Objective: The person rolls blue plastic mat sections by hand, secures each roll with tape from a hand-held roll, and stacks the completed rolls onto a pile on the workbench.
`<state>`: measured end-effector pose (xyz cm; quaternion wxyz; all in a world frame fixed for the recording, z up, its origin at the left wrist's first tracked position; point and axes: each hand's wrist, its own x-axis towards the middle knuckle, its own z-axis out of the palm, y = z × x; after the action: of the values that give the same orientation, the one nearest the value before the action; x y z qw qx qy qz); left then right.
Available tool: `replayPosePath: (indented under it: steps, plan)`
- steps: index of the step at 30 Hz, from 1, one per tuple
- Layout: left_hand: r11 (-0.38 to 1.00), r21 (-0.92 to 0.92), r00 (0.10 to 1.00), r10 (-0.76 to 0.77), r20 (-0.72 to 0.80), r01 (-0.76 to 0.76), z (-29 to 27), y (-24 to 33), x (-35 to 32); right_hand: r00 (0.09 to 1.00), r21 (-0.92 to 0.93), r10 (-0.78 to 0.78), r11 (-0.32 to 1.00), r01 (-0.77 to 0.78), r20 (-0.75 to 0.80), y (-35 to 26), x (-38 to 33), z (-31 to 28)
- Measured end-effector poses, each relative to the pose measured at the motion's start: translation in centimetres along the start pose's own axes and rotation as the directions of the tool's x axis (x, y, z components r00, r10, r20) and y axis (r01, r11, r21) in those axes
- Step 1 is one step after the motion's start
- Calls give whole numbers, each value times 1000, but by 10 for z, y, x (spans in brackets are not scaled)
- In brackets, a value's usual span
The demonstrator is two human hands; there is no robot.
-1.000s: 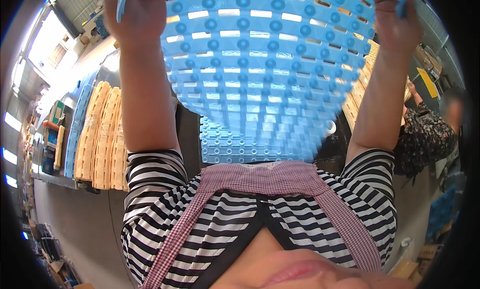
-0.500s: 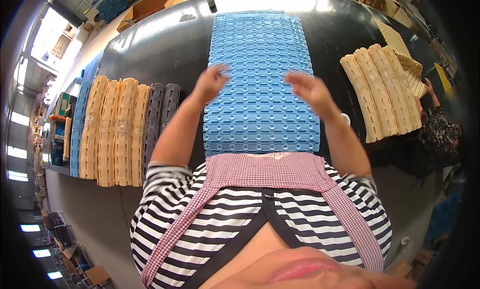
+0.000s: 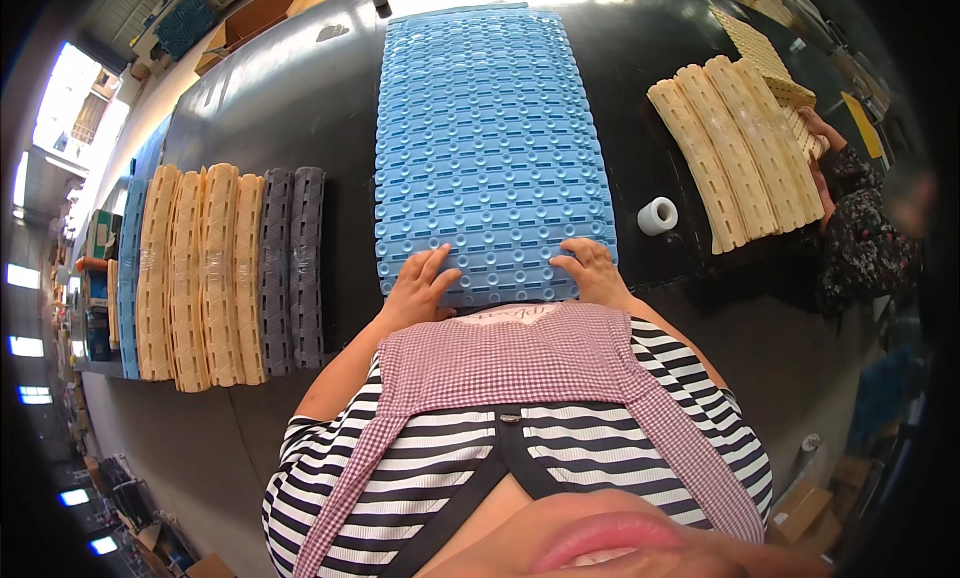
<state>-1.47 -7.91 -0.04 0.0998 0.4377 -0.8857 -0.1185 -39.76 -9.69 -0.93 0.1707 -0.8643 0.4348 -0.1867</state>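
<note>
Blue studded plastic mat [image 3: 490,138], flat on black table [image 3: 300,108], pressed at near edge under left hand [image 3: 418,286] and right hand [image 3: 592,269], fingers spread. Right of right hand, white tape roll [image 3: 657,215]; left of left hand, rolled grey mats [image 3: 293,268].

Black worktable [image 3: 300,108], broad, glare on its far edge beyond the hands. Grey floor [image 3: 150,448] left of the hands. Bright windows [image 3: 60,118] far left. Shelving [image 3: 95,278] with stacked goods along that side.
</note>
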Motion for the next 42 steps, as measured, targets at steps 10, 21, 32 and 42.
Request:
replayPosePath:
  steps: [10, 21, 32, 42]
  plan:
    - [999, 54, 983, 8, -181, 2, 3, 13, -7, 991, 161, 41, 985, -61, 124, -4, 41, -54]
    - [985, 16, 892, -147, -427, 170, -7, -10, 56, 958, -387, -198, 916, 105, -209, -11, 75, -31]
    - [936, 325, 928, -6, -373, 136, 15, 7, -16, 956, -220, -233, 956, 192, -179, -18, 23, -7]
    - [970, 231, 911, 32, -410, 70, 26, -7, -15, 976, -229, -150, 967, 112, -158, -15, 22, 8]
